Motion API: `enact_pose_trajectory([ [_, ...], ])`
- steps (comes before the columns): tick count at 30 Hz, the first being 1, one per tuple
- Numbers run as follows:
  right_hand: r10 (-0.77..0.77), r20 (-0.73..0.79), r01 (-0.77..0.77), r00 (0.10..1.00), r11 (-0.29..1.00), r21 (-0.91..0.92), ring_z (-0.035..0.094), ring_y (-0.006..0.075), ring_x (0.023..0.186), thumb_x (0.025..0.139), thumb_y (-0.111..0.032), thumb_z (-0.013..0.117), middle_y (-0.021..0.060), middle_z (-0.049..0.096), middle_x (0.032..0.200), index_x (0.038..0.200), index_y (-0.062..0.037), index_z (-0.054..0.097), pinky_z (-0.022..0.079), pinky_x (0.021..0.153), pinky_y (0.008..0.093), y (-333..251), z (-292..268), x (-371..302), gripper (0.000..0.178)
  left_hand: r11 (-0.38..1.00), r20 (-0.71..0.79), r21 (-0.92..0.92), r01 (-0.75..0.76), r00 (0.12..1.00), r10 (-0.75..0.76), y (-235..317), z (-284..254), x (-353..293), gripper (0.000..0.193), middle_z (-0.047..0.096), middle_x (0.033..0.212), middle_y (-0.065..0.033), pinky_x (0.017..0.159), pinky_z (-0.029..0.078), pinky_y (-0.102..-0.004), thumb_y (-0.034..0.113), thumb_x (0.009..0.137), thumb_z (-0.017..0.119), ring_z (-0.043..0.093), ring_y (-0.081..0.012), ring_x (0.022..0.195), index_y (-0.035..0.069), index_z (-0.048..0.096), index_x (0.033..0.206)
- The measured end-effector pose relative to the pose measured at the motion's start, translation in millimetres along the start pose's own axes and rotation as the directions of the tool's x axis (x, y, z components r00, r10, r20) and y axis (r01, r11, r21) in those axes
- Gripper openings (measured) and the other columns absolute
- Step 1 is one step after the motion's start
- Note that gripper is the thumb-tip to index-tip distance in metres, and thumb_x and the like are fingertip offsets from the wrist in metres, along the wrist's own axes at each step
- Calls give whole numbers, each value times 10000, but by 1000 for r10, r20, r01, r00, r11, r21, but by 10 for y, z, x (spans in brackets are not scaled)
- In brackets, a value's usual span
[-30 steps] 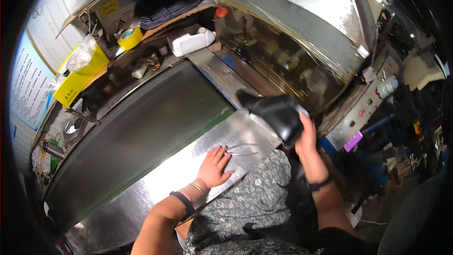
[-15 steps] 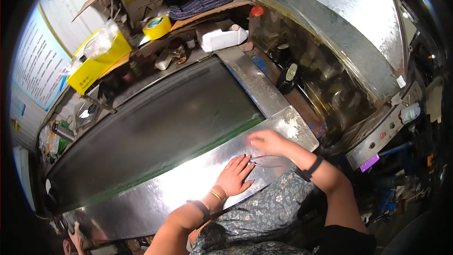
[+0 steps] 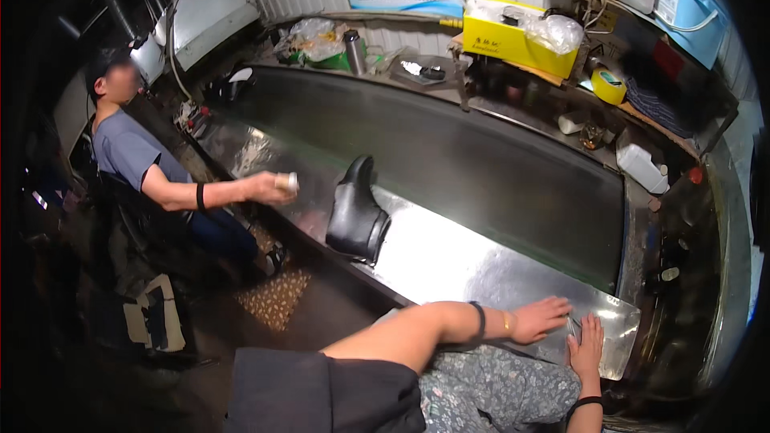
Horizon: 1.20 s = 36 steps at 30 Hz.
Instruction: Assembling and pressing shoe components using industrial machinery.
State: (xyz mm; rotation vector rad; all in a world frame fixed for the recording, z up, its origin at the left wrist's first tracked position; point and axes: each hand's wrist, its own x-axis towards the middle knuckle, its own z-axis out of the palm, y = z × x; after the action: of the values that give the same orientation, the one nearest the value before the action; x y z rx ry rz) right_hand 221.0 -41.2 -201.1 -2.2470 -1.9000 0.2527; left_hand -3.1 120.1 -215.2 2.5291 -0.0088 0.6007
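On the right end of the shiny metal ledge [image 3: 449,261], my left hand [image 3: 541,320] lies flat with its fingers stretched out. Just beside it my right hand [image 3: 588,346] rests on the same metal, fingers straight and pointing away from me. A thin metal tool [image 3: 573,325], mostly hidden, shows in the narrow gap between them; its kind is hard to make out. Farther left along the ledge is a black ankle boot [image 3: 357,216], toe pointing up toward the belt, apart from both hands.
A dark conveyor belt [image 3: 481,168] runs behind the ledge. At the left a co-worker [image 3: 140,144] reaches over it, a small white object [image 3: 287,183] in hand. A yellow box [image 3: 517,40] and white jug [image 3: 642,167] stand along the back.
The view has swung left, bringing the co-worker and boot into sight. My right hand, raised and blurred before, is now down on the metal beside my left.
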Motion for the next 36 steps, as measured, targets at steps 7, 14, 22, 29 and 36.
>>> enact_pose_trajectory([
  [7, 50, -5, -50, 999, 998, 26, 273, 382, 1455, 880, -252, 652, 165, 345, 1562, 1440, -59, 436, 184, 1206, 503, -37, -2, -47, 630, 920, -213, 89, 381, 910, -356, 45, -1098, -1837, 548, 524, 1346, -237, 1170, 293, -511, 106, 758, 684, 412, -428, 1338, -9, 553, 1278],
  [14, 28, 21, -29, 999, 999, 21, 273, 392, 1452, 891, -237, 627, 184, 355, 1549, 1425, -7, 436, 172, 1206, 505, -37, -7, -39, 612, 255, -895, 233, 938, 310, -321, 295, -2514, -3144, 529, 480, 1420, -261, 1156, 281, -507, 196, 859, 646, 418, -426, 1349, -17, 523, 1327],
  [22, 7, -9, -7, 1000, 1000, -21, 265, 410, 1451, 927, -271, 589, 197, 340, 1555, 1446, 8, 401, 165, 1200, 516, 75, 102, -61, 618, 659, -135, -182, 730, 645, -752, 682, -2535, -2250, 592, 672, 1098, -221, 971, 468, -422, 384, 818, 751, 627, -359, 1096, 1, 601, 1243],
  [29, 6, 31, -5, 1000, 999, -44, 262, 407, 1452, 949, -302, 573, 197, 328, 1562, 1464, -14, 391, 193, 1192, 498, 155, 115, -87, 618, 323, -73, 29, 946, 325, -943, 212, -2793, -2877, 1071, 634, 1158, -261, 900, 506, -453, 323, 712, 809, 630, -422, 1048, 76, 188, 1549],
  [36, 23, 47, -21, 999, 998, -56, 316, 413, 1425, 908, -277, 619, 215, 375, 1529, 1444, -1, 417, 245, 1171, 499, 78, 4, -27, 636, 316, -186, 60, 947, 322, -928, 160, -2742, -2757, 1033, 676, 853, -235, 752, 508, -465, 378, 742, 776, 665, -400, 814, 179, 195, 1574],
])
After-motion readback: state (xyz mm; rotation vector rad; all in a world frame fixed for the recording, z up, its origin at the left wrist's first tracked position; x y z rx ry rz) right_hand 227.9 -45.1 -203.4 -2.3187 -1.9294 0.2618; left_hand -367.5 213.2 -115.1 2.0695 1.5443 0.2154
